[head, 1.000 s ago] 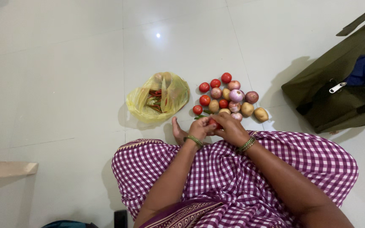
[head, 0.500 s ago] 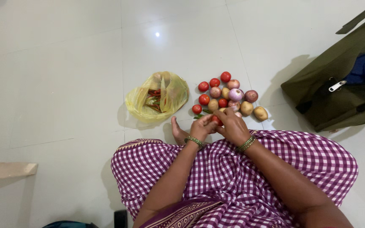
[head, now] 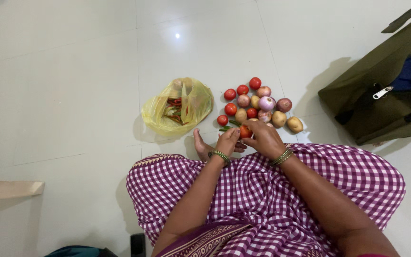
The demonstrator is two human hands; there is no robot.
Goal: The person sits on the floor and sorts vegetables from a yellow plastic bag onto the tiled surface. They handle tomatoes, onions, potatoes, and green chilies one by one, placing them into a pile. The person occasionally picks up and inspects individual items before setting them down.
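- 2 hands are seen meeting over a white tiled floor (head: 72, 85), by which everything in view is carried.
- A purple and white checked garment (head: 262, 190) is spread over the person's lap along the floor's near edge, and a bare foot (head: 200, 145) is shown poking out from under it.
- An olive-green bag (head: 372, 109) with a metal zip pull is laid at the far right edge of the floor, well apart from the vegetables.
- A yellow plastic bag (head: 155, 116) is placed left of the vegetable pile, just beyond the foot; red and green chillies (head: 173, 110) are seen inside it.
- A pile of vegetables (head: 258, 105) is gathered on the floor just beyond the hands: red tomatoes at its left and far sides, purple onions in the middle, brown potatoes at its right and near sides.
- The right hand (head: 265, 138) is curled around the right side of a red tomato (head: 245, 131), with green bangles worn at the wrist.
- The left hand (head: 227, 140) is closed against the left side of the same tomato, also with a green bangle at the wrist.
- The tomato is gripped between both hands at the near edge of the pile, close above the floor; whether it touches the floor cannot be told.
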